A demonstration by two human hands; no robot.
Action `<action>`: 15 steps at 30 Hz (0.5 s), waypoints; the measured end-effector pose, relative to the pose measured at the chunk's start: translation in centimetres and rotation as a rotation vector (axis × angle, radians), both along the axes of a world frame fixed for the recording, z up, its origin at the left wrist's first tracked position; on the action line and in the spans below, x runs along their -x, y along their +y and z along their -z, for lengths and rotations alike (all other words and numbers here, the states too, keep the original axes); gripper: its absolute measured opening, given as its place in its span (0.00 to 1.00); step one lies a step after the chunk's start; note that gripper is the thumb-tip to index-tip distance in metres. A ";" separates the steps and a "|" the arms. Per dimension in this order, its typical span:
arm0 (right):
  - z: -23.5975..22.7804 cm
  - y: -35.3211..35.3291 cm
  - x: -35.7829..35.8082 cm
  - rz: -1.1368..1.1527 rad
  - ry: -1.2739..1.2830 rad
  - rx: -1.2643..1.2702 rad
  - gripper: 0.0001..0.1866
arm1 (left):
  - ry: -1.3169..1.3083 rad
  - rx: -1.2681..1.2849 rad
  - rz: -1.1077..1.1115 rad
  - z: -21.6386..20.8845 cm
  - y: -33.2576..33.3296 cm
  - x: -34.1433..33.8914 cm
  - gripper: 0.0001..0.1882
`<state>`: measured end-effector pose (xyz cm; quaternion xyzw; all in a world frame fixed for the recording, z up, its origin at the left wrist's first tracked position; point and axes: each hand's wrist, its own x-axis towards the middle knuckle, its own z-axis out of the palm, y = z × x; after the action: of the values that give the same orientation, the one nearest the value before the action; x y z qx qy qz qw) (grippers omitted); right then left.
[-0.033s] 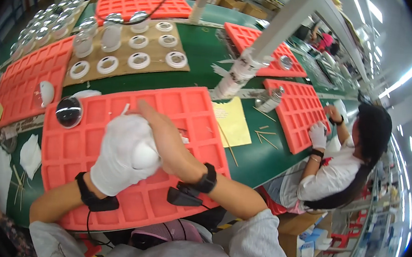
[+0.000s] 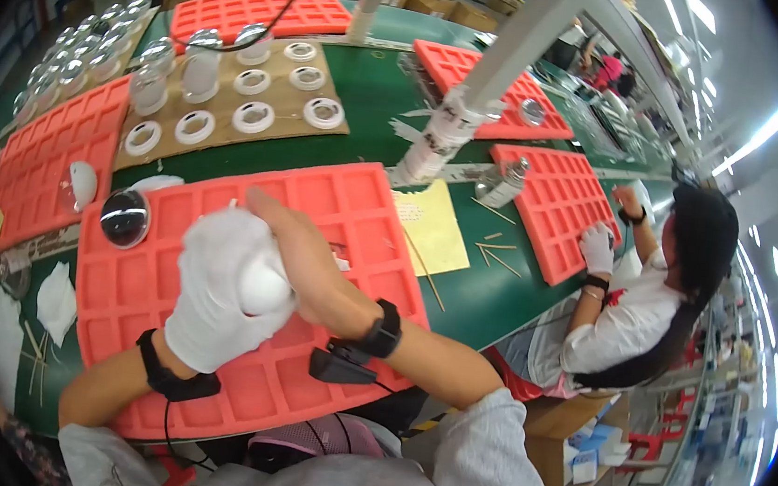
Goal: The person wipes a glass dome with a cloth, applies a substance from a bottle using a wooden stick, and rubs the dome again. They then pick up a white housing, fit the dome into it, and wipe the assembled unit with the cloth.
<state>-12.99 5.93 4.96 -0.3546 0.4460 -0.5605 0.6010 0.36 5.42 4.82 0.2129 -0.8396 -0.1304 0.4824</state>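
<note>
My left hand [image 2: 215,297], in a white glove, is cupped around a white round piece [image 2: 263,287] above the big red foam tray [image 2: 337,201]. My bare right hand [image 2: 291,238] lies over the top of the same piece with its fingers pressed against it. Both wrists carry black straps, and a small black box [image 2: 340,367] hangs under the right one. A shiny dark dome [image 2: 124,218] sits in a slot at the tray's left edge. What my right fingers do on the piece is hidden.
A brown board [image 2: 234,97] with white rings and clear jars lies behind the tray. More red trays [image 2: 42,153] flank the green bench. A yellow paper [image 2: 432,228] and thin sticks lie to the right. A co-worker's gloved hands [image 2: 597,247] rest on a red tray at the right.
</note>
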 end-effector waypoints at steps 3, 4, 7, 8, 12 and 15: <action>-1.1 -2.4 0.6 -0.046 -0.094 0.052 0.20 | 0.154 -0.099 -0.070 -1.1 -0.3 0.5 0.30; -1.4 -3.3 0.9 0.001 -0.008 0.194 0.19 | 0.273 -0.301 -0.013 -1.5 -0.7 0.8 0.31; -4.8 -3.5 2.2 0.119 0.257 0.537 0.18 | 0.484 -0.729 0.199 -4.3 -2.3 1.4 0.32; -6.7 -3.0 1.9 0.164 0.430 0.721 0.18 | 0.581 -0.964 0.327 -5.9 -2.4 0.7 0.31; -9.5 -3.1 3.2 0.429 0.847 1.388 0.19 | 0.608 -0.798 0.312 -7.6 -2.9 2.6 0.29; -9.8 -2.7 4.8 0.561 0.982 1.631 0.19 | 0.592 -0.591 0.247 -7.2 -3.3 5.2 0.28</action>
<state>-17.77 3.20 14.75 -0.7342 0.1912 -0.6085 -0.2327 -4.83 2.16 11.99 0.1933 -0.6110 -0.4773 0.6013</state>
